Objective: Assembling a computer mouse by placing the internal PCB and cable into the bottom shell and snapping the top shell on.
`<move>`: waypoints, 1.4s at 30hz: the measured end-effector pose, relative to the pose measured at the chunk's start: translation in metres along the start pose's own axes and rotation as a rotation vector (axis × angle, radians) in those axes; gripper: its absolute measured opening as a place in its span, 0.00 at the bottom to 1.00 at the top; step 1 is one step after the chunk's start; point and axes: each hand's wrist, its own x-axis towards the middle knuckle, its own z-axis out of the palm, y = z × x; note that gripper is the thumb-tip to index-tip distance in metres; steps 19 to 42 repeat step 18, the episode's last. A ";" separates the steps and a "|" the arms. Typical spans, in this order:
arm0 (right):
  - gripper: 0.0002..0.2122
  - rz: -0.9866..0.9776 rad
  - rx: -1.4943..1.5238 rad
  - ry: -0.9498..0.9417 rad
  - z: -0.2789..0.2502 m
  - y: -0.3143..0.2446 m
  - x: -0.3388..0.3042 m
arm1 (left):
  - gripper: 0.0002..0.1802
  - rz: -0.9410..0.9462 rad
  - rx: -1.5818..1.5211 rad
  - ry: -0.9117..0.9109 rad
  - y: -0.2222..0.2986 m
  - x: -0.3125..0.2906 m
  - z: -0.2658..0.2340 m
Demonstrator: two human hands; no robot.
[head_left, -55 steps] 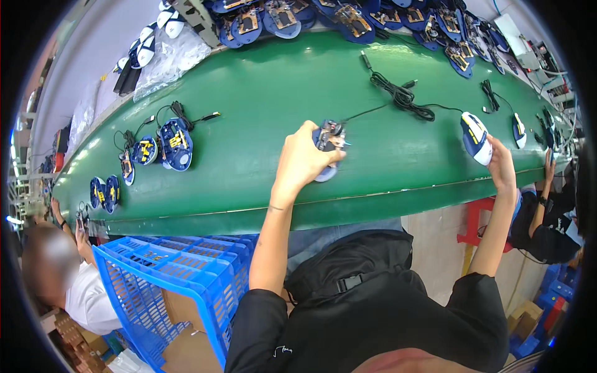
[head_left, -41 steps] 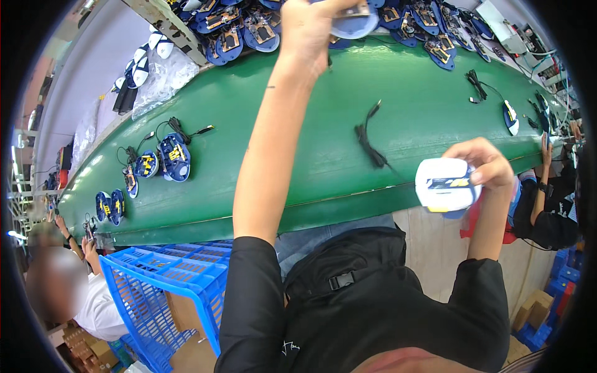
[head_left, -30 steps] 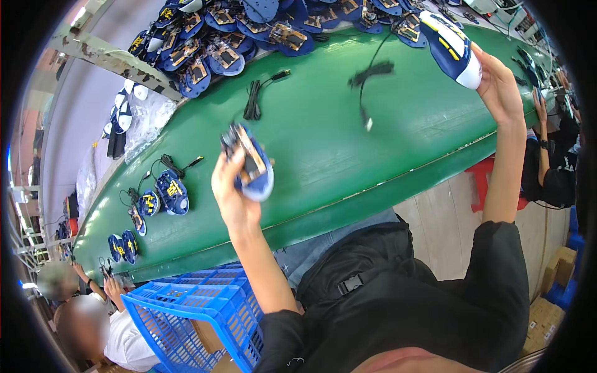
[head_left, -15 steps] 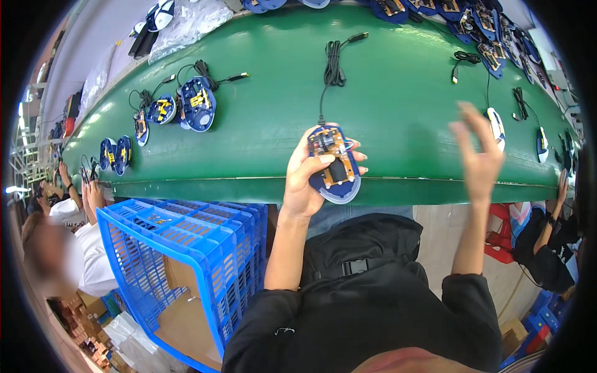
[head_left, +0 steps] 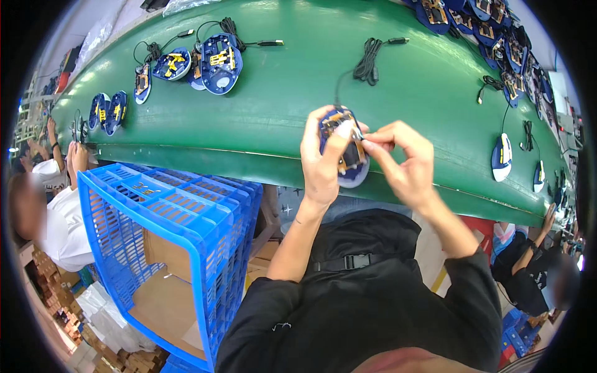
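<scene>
My left hand [head_left: 319,163] holds an opened computer mouse [head_left: 353,156] over the near edge of the green work surface [head_left: 261,105]. Its dark blue base carries an orange-brown circuit board, and my left thumb lies across the board. From the top of the mouse a black cable [head_left: 368,67] runs to a tied bundle with a plug, lying on the green surface. My right hand [head_left: 410,163] is at the mouse's right edge, thumb and forefinger pinched together. What sits between those fingertips is too small to make out.
Opened mouse halves [head_left: 221,65] with cables lie to the left. A pile of mouse bases [head_left: 497,37] fills the far right, and a blue-and-white mouse [head_left: 501,158] lies nearer. A blue plastic crate [head_left: 202,261] stands at my left. Other people sit at both sides.
My right hand has come in from the right, where its fingers were apart, and now pinches at the mouse's edge. My left hand has shifted slightly right and up with the mouse. The view has turned.
</scene>
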 end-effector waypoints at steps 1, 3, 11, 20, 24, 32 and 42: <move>0.07 0.010 -0.046 0.098 0.015 -0.008 -0.008 | 0.18 0.058 0.019 0.032 -0.003 0.001 0.005; 0.09 -0.087 -0.098 0.160 0.036 -0.014 -0.020 | 0.18 0.075 0.070 0.035 -0.003 0.006 0.003; 0.21 0.433 0.258 -0.138 -0.015 -0.014 0.055 | 0.17 -0.209 -0.097 -0.114 0.010 -0.004 -0.013; 0.18 0.433 0.247 -0.616 -0.011 0.007 0.087 | 0.20 -0.218 -0.045 -0.178 0.009 -0.014 -0.018; 0.18 0.433 0.247 -0.616 -0.011 0.007 0.087 | 0.20 -0.218 -0.045 -0.178 0.009 -0.014 -0.018; 0.18 0.433 0.247 -0.616 -0.011 0.007 0.087 | 0.20 -0.218 -0.045 -0.178 0.009 -0.014 -0.018; 0.18 0.433 0.247 -0.616 -0.011 0.007 0.087 | 0.20 -0.218 -0.045 -0.178 0.009 -0.014 -0.018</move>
